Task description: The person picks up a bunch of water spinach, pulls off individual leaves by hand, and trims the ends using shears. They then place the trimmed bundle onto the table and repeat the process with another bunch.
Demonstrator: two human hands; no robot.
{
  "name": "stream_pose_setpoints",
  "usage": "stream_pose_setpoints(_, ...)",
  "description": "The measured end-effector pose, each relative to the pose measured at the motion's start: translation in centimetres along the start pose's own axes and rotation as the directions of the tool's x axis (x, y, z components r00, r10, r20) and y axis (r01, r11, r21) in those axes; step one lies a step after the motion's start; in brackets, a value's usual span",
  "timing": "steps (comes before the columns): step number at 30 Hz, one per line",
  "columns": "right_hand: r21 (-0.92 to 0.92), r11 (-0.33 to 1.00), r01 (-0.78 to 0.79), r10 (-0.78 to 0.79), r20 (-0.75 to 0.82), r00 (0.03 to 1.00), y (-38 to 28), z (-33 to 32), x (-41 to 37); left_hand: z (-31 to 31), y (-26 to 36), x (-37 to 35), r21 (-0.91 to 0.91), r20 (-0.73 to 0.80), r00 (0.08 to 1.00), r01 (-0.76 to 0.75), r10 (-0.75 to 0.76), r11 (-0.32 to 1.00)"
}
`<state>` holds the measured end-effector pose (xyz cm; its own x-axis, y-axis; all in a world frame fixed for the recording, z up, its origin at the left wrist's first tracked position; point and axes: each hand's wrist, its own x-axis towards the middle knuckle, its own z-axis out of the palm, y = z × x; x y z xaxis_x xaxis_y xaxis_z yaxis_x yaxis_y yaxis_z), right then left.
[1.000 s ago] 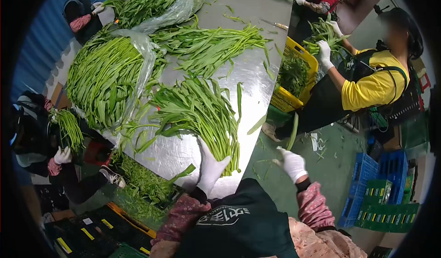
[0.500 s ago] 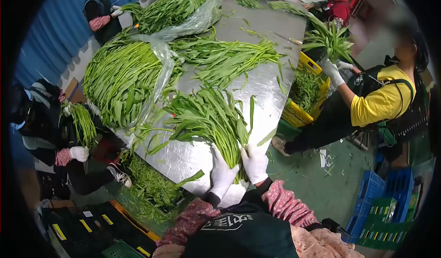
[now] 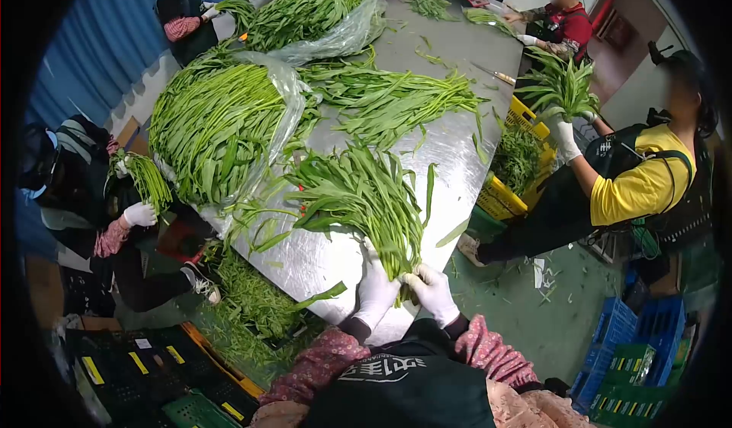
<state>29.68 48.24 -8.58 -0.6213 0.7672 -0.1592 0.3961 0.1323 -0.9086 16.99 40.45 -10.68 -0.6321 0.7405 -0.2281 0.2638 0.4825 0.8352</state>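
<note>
A bunch of leafy green stems (image 3: pixel 366 199) rests over the near end of the metal table (image 3: pixel 335 264), leaves pointing away from me. Around its lower stems from the left is my left hand (image 3: pixel 374 289), white-gloved and closed. My right hand (image 3: pixel 431 291), also gloved, pinches the stems near their cut ends on the right side. Beyond the bunch lies a loose pile of long greens (image 3: pixel 404 100). A large heap of greens (image 3: pixel 221 127), partly wrapped in clear plastic (image 3: pixel 286 96), is to the left.
Co-workers hold greens at the left, back left and right. A knife (image 3: pixel 494 73) lies near the table's right edge. Beside it stands a yellow crate (image 3: pixel 499 199) of leaves. Trimmings (image 3: pixel 252 298) cover the floor area at left; blue crates (image 3: pixel 614 329) stand lower right.
My right hand has shifted right and down along the stems, its fingers now pinching near the ends. The bunch appears slightly further right. The yellow-sleeved co-worker's greens and hands have moved.
</note>
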Motion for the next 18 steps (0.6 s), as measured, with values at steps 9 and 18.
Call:
stream_pose_setpoints(9,0.490,0.844,-0.219,0.229,0.040,0.973,-2.1,-7.9,-2.6,-0.8,2.2,-0.9,0.152,0.001,0.999,-0.052,0.053,0.987)
stream_pose_setpoints(18,-0.444,0.890,0.102,-0.173,-0.121,0.978,-2.7,-6.5,1.9,-0.8,3.5,-1.5,0.428,-0.038,0.983,-0.146,0.179,0.892)
